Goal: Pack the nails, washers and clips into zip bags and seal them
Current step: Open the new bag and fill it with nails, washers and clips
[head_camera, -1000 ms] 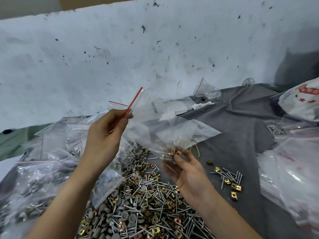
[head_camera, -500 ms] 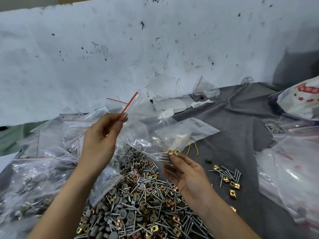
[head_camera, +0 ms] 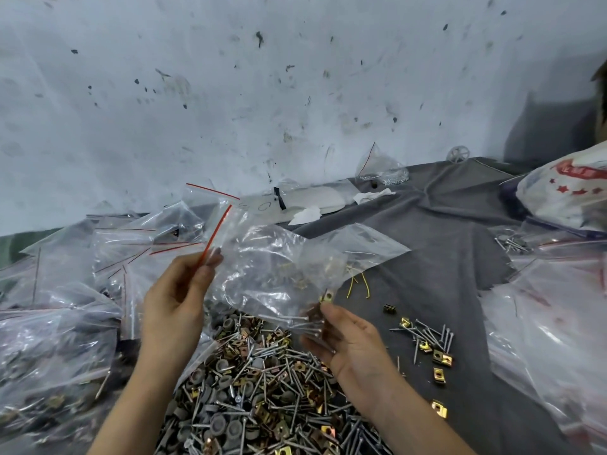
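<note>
I am watching my left hand [head_camera: 177,303] pinching the lower end of the red zip strip [head_camera: 215,236] of a clear zip bag [head_camera: 262,267], thumb and fingertips closed on it. My right hand [head_camera: 353,348], palm turned up, is gripping the bag's bottom corner through the plastic, where a few nails [head_camera: 295,320] and a brass clip [head_camera: 327,295] are sitting inside. The bag is hanging in the air between the two hands, above the loose pile [head_camera: 262,382] of nails, washers and clips that is lying at 6 o'clock on the grey cloth [head_camera: 443,264].

What I am weighing is the strip's line. It is running from my left fingertips up toward 1 o'clock, while the bag's body is stretching away toward 4 o'clock, down to my right hand. So the left hand is the one at the seal; the right is at the far end, well apart from it. I am judging that sealing is the step in hand, and that it calls for running fingers along that 7-to-1 line while the right hand is holding the contents low. I cannot tell whether the strip is already pressed closed.
</note>
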The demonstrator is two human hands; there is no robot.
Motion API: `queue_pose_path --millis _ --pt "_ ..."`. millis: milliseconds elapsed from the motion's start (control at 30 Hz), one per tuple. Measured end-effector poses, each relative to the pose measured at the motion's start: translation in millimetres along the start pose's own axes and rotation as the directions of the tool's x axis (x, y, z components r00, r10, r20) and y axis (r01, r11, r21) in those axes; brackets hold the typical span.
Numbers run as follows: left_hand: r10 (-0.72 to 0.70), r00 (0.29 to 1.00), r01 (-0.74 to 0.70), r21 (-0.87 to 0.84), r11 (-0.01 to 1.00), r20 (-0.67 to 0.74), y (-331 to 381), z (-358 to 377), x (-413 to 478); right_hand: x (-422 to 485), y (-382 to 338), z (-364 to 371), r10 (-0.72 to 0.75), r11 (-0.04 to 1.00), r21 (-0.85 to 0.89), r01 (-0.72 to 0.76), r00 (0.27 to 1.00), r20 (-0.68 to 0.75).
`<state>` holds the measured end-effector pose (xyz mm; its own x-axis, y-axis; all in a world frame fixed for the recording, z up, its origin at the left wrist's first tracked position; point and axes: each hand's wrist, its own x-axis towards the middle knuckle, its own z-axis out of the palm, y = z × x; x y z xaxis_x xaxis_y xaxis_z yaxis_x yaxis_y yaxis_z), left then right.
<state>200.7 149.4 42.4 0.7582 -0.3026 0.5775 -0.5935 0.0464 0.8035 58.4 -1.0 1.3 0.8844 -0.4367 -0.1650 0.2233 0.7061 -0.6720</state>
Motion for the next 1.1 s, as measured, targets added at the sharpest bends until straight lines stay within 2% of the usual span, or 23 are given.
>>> queue_pose_path --millis 200,500,1100 --pt "-0.047 0.996 0.038 -0.12 0.992 -0.072 -26.4 -0.4 -20.5 11.7 6.8 -6.8 -0.008 0.999 -0.044 0.007 1.0 -0.011" --pt "0.03 0.994 -0.023 0.066 0.998 -0.108 -38.1 1.7 -37.0 13.9 6.1 -12.8 -0.024 0.998 -0.067 0.02 0.998 -0.055" --pt "0.043 0.993 -0.022 0.175 0.984 -0.113 -50.0 -1.8 -43.2 12.8 3.7 -18.7 0.029 0.999 -0.043 -0.03 0.999 -0.029"
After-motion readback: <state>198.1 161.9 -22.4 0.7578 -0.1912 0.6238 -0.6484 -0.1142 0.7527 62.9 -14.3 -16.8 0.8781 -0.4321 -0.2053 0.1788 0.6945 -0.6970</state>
